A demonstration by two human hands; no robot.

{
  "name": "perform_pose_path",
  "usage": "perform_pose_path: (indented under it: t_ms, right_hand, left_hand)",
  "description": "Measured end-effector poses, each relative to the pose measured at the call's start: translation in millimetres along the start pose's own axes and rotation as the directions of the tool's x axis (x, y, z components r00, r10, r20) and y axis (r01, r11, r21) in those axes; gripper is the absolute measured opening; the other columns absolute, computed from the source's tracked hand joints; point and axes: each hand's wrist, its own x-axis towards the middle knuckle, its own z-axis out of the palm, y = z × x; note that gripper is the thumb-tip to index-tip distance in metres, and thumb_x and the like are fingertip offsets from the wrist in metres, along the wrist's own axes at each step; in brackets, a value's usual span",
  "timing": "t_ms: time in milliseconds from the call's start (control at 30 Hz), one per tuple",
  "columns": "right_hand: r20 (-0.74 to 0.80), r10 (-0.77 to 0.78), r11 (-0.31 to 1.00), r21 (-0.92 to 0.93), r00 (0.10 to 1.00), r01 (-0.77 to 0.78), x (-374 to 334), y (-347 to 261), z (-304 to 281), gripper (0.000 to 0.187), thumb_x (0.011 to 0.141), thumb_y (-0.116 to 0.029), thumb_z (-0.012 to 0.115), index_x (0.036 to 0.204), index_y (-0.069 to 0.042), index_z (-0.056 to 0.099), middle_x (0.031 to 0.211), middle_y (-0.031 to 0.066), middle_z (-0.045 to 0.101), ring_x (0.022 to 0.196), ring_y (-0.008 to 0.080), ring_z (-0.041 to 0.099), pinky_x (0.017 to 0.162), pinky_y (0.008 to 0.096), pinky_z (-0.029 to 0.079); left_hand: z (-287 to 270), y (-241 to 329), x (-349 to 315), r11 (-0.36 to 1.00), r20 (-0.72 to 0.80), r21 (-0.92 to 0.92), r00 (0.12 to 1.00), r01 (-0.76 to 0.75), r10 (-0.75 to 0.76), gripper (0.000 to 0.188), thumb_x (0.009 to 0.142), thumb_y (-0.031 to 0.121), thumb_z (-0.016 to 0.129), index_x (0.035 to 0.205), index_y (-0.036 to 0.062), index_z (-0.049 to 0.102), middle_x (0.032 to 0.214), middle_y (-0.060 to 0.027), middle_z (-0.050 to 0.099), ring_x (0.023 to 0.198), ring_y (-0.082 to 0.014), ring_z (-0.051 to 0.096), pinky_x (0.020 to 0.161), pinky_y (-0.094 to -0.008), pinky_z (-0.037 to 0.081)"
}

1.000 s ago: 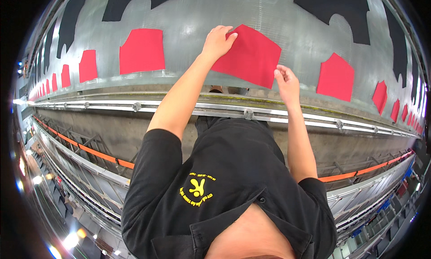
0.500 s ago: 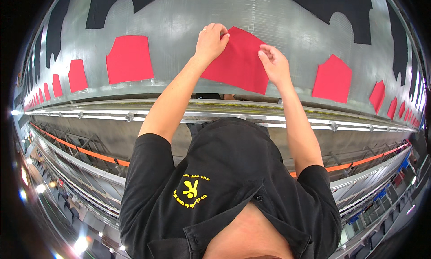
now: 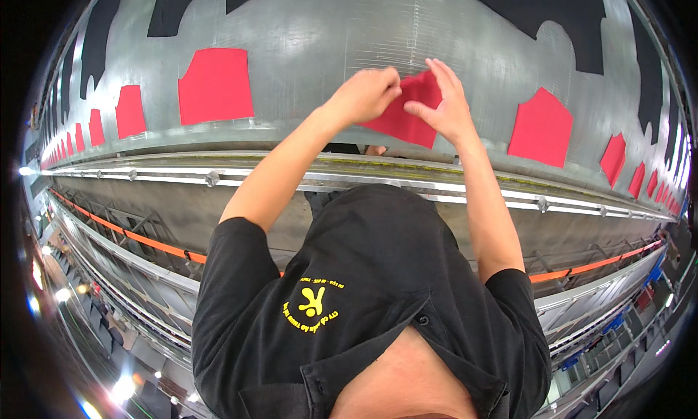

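A red cut fabric panel (image 3: 409, 121) lies in front of me near the close edge of the metal table, partly covered by my hands. My left hand (image 3: 367, 94) is closed at the panel's left side, with its fingers curled and pinching the cloth. Over the right side of the same panel is my right hand (image 3: 445, 106), its thumb held well apart from its stretched fingers. Whether the right fingertips press on the cloth cannot be made out.
More red panels lie along the near edge of the metal table (image 3: 305, 70), one to the left (image 3: 215, 87) and another to the right (image 3: 541, 128). Black fabric pieces (image 3: 545, 15) lie farther back. A metal rail (image 3: 291, 178) runs between me and the table.
My left hand has come down and to the right, and the panel's left side has shifted right with it. My right hand has spread wider. The panel shows less of its surface.
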Motion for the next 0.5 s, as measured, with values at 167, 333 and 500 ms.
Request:
perform_pose_path:
  t_ms: [167, 333, 500]
  right_hand:
    - [0.510, -0.003, 0.999, -0.034, 0.860, 0.024, -31.4, 24.2, -37.7, 0.029, 0.080, -0.017, 0.085, 0.105, -0.007, 0.075, 0.097, 0.0096, 0.072, 0.089, 0.0318, 0.063, 0.084, 0.0405, 0.049]
    - [0.558, 0.073, 0.991, 0.051, 0.827, -0.122, -81.0, -11.1, -90.1, 0.016, 0.087, -0.012, 0.080, 0.099, -0.003, 0.075, 0.083, 0.0088, 0.069, 0.073, 0.0244, 0.061, 0.067, 0.0345, 0.048]
    - [0.559, 0.313, 0.883, 0.128, 0.768, -0.453, -71.9, -23.2, -89.5, 0.021, 0.096, -0.016, 0.075, 0.110, 0.000, 0.075, 0.091, 0.0047, 0.075, 0.084, 0.0112, 0.065, 0.075, 0.0303, 0.052]
  left_hand:
    - [-14.7, 60.9, -68.7, 0.996, 0.066, -0.049, 0.995, -0.073, 0.076, 0.025, 0.098, 0.027, 0.069, 0.110, 0.0061, 0.062, 0.085, -0.0154, 0.069, 0.087, -0.0377, 0.068, 0.073, -0.0491, 0.052]
    - [-41.1, 81.2, -127.5, 0.967, 0.093, -0.179, 0.982, 0.179, -0.164, 0.031, 0.091, 0.028, 0.079, 0.112, 0.0071, 0.070, 0.083, -0.0104, 0.066, 0.074, -0.0294, 0.064, 0.068, -0.0409, 0.051]
    - [-44.8, 65.8, -132.9, 0.902, -0.026, -0.353, 0.961, 0.248, -0.275, 0.020, 0.089, 0.018, 0.081, 0.101, 0.0032, 0.075, 0.086, -0.0077, 0.067, 0.074, -0.0195, 0.062, 0.067, -0.0330, 0.051]
